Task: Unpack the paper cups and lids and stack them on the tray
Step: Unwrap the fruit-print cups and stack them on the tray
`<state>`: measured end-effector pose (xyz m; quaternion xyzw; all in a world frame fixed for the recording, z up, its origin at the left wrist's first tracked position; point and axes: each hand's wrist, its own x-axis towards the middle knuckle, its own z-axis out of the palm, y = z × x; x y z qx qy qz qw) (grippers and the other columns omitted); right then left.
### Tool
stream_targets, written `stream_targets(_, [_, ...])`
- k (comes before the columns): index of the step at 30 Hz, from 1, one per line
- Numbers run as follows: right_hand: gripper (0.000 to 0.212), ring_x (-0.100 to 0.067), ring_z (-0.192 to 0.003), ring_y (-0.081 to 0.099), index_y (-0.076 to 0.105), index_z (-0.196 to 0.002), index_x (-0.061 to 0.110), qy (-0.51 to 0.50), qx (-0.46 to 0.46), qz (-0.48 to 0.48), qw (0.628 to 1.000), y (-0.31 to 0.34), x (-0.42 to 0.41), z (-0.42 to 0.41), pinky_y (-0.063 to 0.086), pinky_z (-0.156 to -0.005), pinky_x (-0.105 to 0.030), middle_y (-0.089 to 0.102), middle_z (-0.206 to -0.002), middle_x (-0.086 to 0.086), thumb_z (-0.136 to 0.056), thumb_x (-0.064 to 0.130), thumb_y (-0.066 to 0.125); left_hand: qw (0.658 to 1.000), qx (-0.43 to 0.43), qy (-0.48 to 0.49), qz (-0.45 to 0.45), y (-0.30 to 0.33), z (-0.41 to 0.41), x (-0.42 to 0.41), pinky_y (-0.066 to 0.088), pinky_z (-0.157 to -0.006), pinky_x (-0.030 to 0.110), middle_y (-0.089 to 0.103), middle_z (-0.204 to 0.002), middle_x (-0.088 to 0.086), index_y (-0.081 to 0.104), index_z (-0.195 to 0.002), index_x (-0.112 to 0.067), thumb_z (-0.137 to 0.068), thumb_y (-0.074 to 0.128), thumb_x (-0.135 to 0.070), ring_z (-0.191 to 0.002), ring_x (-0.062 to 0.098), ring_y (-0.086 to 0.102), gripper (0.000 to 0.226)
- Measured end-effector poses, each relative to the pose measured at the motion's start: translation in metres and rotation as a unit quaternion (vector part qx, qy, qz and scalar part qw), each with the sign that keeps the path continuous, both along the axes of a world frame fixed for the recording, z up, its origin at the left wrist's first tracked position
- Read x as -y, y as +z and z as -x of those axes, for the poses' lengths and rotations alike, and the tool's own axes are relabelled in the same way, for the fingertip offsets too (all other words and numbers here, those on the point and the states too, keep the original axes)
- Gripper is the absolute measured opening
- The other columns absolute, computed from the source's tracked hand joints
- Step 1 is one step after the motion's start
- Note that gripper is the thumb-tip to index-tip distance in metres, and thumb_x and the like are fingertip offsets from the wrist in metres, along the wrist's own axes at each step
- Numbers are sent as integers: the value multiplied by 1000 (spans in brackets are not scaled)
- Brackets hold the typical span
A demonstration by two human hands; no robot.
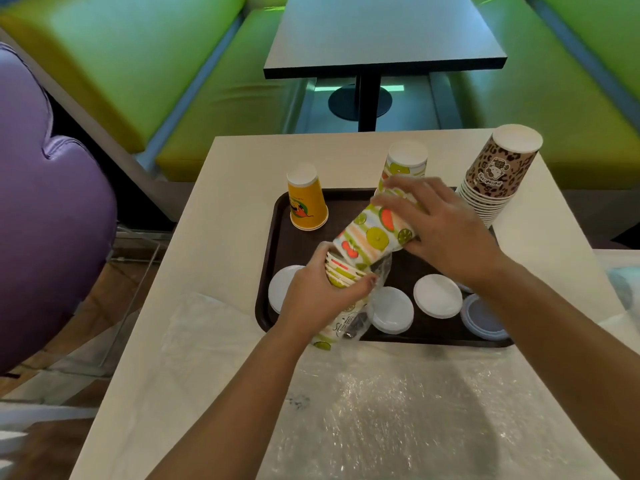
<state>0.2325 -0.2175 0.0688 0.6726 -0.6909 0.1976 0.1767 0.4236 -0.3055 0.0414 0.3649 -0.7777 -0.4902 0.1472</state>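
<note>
A tilted stack of fruit-print paper cups (pixel 372 237) hangs over the dark brown tray (pixel 273 233). My left hand (pixel 318 292) grips its lower rims, with clear plastic wrap (pixel 375 282) trailing below. My right hand (pixel 440 226) holds the stack's upper end. On the tray stand an upside-down yellow cup stack (pixel 306 202) and another fruit-print stack (pixel 405 162) behind my right hand. White lids (pixel 438 295) lie along the tray's near side, with a bluish lid stack (pixel 483 317) at the right.
A tall leopard-print cup stack (pixel 498 171) stands at the tray's back right corner. Crumpled clear plastic bags (pixel 398 403) cover the near part of the cream table (pixel 225 161). A purple seat is left, with green benches and a dark table beyond.
</note>
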Motion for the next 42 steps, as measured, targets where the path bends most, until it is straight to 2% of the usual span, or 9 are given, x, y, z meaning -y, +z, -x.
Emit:
stream_targets(3, [72, -31, -114, 43, 47, -126, 17, -37, 55, 45, 997, 14, 10, 7, 46, -87, -43, 47, -132, -9, -62, 21, 81, 1000, 11, 9, -5, 1, -2, 2, 45, -57, 9, 60, -81, -15, 51, -107, -30, -75, 75, -41, -72, -4, 60, 42])
stream_targets(8, [71, -26, -115, 45, 49, -126, 9, -115, 273, 138, 945, 32, 35, 11, 26, -88, -3, 55, -120, -8, -68, 36, 80, 999, 26, 6, -33, -3, -1, 0, 48, -65, 12, 59, -95, -15, 45, -117, -33, -75, 74, -43, -87, 4, 60, 52])
stream_targets(12, [70, -17, -110, 55, 46, -126, 14, -184, 396, 136, 889, 21, 52, 21, 46, -88, -24, 59, -120, -2, -71, 43, 77, 999, 46, 5, -24, -5, 0, -1, 47, -68, 10, 56, -100, -14, 43, -122, -30, -70, 77, -48, -92, 5, 58, 65])
stream_targets(17, [66, -12, -107, 59, 48, -124, 13, -223, 468, 95, 850, -1, 58, 25, 46, -85, -21, 63, -120, 1, -72, 36, 80, 998, 60, 8, -27, -9, 0, 1, 47, -70, 12, 59, -109, -10, 43, -125, -28, -64, 78, -53, -99, 8, 59, 75])
stream_targets(24, [64, -19, -114, 56, 48, -123, 9, -250, 457, 56, 852, -26, 57, 22, 42, -86, -21, 60, -125, -5, -72, 30, 80, 998, 49, -1, -28, -13, -2, 4, 41, -69, 4, 49, -112, -16, 32, -133, -39, -65, 83, -45, -101, 6, 54, 86])
stream_targets(32, [71, -20, -118, 55, 44, -128, 9, -257, 462, 44, 848, -32, 56, 23, 43, -90, -24, 57, -128, -6, -71, 27, 81, 997, 70, 1, -17, -15, 1, 3, 39, -64, 4, 54, -105, -17, 40, -129, -32, -64, 82, -46, -94, 3, 54, 79])
stream_targets(36, [80, -24, -130, 37, 33, -140, 8, -258, 416, 132, 862, -34, 45, -1, 36, -106, -36, 40, -138, -13, -75, 25, 77, 995, 97, 9, -13, -18, 1, 4, 41, -63, 7, 62, -106, -12, 47, -121, -26, -61, 83, -49, -93, 5, 58, 73])
stream_targets(39, [60, -23, -125, 39, 43, -132, 5, -175, 347, 208, 898, -29, 31, -30, 34, -106, -28, 44, -132, -15, -81, 28, 67, 994, 104, 13, -8, -18, -1, 4, 41, -63, 8, 63, -104, -11, 49, -117, -26, -61, 83, -49, -92, 5, 59, 69])
stream_targets(42, [41, -9, -115, 46, 55, -120, 13, -39, 375, 105, 920, -23, 20, -49, 34, -96, -10, 54, -121, -5, -86, 34, 60, 994, 105, 19, -1, -17, -3, 4, 42, -61, 10, 63, -96, -14, 50, -112, -27, -61, 83, -49, -85, 3, 60, 64])
